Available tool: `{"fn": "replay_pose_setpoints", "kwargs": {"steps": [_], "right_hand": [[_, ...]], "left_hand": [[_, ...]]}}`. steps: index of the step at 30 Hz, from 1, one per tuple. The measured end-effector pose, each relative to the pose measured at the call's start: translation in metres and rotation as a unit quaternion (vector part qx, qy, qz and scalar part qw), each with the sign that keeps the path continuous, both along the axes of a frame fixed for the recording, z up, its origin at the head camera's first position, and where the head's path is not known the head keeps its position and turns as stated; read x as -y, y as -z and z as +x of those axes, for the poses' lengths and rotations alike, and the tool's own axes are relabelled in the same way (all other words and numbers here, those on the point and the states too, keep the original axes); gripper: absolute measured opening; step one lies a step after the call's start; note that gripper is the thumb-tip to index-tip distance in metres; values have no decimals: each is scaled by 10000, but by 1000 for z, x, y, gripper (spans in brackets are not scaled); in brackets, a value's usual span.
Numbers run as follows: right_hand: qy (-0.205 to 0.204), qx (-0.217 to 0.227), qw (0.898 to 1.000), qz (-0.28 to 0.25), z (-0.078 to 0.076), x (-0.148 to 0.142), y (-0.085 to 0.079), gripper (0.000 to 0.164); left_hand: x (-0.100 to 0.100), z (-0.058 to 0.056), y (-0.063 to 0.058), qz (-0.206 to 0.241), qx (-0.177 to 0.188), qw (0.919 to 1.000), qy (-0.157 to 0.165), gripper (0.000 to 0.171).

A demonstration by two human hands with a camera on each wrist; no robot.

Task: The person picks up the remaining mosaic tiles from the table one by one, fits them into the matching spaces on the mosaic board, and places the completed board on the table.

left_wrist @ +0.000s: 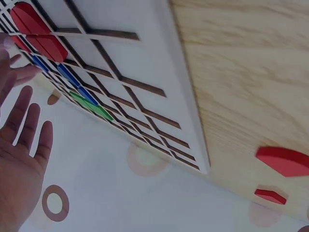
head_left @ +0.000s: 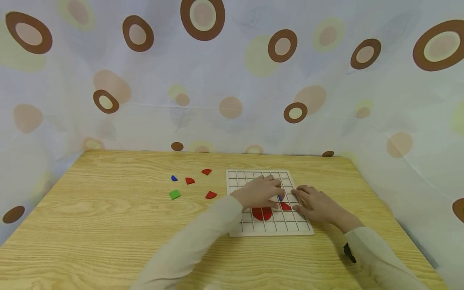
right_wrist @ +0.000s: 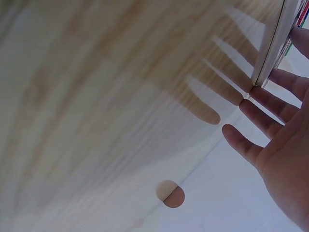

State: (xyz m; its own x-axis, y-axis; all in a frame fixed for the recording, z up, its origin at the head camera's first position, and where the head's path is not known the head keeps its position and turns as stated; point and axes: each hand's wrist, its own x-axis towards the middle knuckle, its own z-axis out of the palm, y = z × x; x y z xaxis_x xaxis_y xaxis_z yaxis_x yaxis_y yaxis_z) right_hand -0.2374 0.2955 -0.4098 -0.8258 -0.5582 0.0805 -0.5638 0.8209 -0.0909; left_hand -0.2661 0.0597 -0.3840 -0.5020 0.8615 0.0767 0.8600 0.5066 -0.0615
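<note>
A white grid board (head_left: 272, 233) lies on the table, its squares marked by dark grooves. My left hand (head_left: 258, 192) reaches over its middle, thumb and index finger beside a small blue piece (head_left: 280, 197); its other fingers are extended. On the grid, red pieces (head_left: 262, 214) form a rounded shape below that hand, and another red quarter-circle piece (head_left: 286, 206) sits to their right. The left wrist view also shows blue pieces (left_wrist: 77, 84) and a green piece (left_wrist: 91, 105) on the grid. My right hand (head_left: 319, 205) rests fingertips at the board's right edge, fingers spread and holding nothing.
Left of the board lie loose pieces on the wooden table (head_left: 108, 225): a blue one (head_left: 174, 178), a green square (head_left: 175, 194) and red quarter-circles (head_left: 190, 181). A patterned cloth (head_left: 232, 133) hangs behind the table and along its sides.
</note>
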Motion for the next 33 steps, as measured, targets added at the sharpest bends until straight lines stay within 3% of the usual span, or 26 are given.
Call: {"fn": "replay_pose_setpoints", "kwargs": {"steps": [7, 23, 33], "right_hand": [[10, 21, 10000, 47, 0, 0, -1, 49], [-32, -24, 10000, -1, 3, 1, -2, 49], [-43, -61, 10000, 4, 3, 2, -3, 49]], "left_hand": [[28, 0, -4, 132, 145, 9998, -52, 33], [86, -8, 0, 297, 338, 9984, -356, 28], [116, -1, -3, 206, 418, 9962, -735, 27]]}}
